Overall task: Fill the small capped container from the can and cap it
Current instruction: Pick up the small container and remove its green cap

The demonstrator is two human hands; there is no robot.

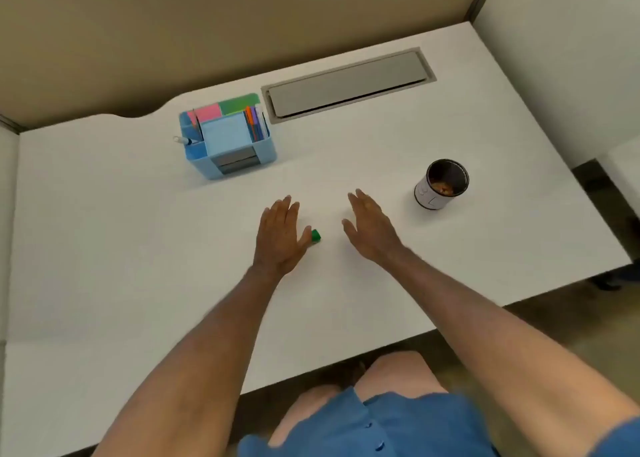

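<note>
A small container with a green cap [315, 236] stands on the white desk [138, 249], mostly hidden behind the thumb of my left hand [280, 235]. That hand lies flat, fingers apart, holding nothing. My right hand [370, 225] hovers open a short way to the right of the green cap, palm tilted inward, empty. An open white can [440, 184] with a dark inside and brownish pieces at its bottom stands upright further right, well apart from both hands.
A blue desk organizer [228, 138] with sticky notes and pens stands behind my left hand. A grey cable hatch [348, 84] is set into the desk at the back. Beige partition walls close the back and sides; the desk's front edge runs near my lap.
</note>
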